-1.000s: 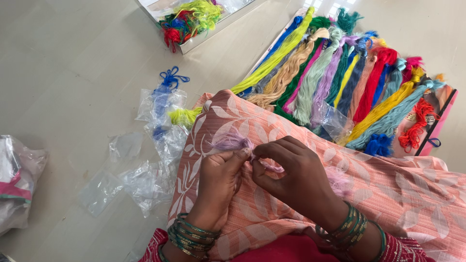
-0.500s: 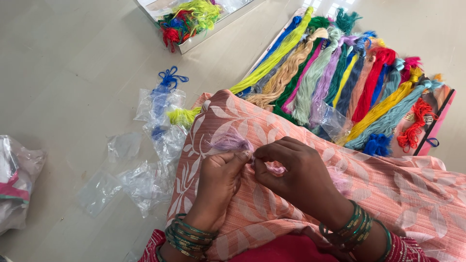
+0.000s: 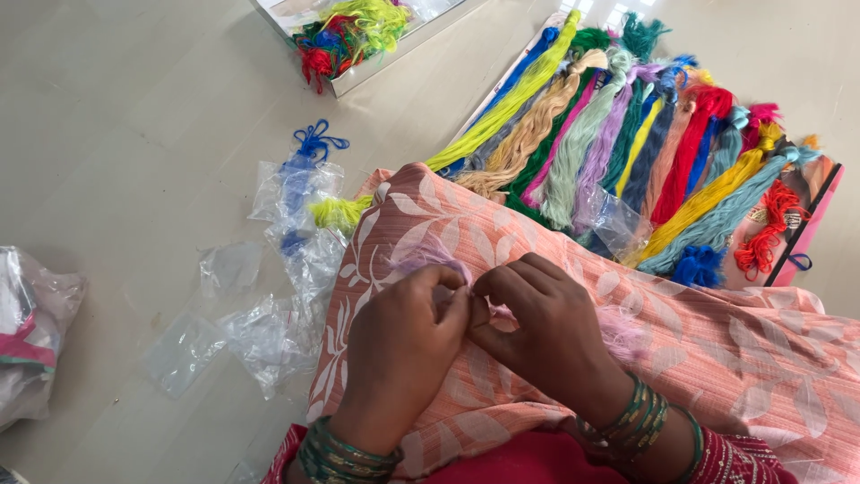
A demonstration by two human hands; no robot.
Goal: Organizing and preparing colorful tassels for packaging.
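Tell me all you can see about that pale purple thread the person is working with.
The pale purple thread is a soft, fuzzy skein of fine strands, lilac in colour. It lies across the peach leaf-patterned cloth on the person's lap. The left hand and right hand pinch it between their fingertips where they meet. One loose tuft spreads above the left hand; another shows beside the right wrist. Its middle is hidden by the fingers.

There is a single view, from a camera worn on the person's head, looking steeply down and a little forward over the lap. It sits close: the left hand (image 3: 408, 327) and right hand (image 3: 546, 327) fill the lower middle, wrists cut by the bottom edge. Beyond them the floor (image 3: 134, 99) runs to the top edge, where a box (image 3: 358, 76) is cropped.
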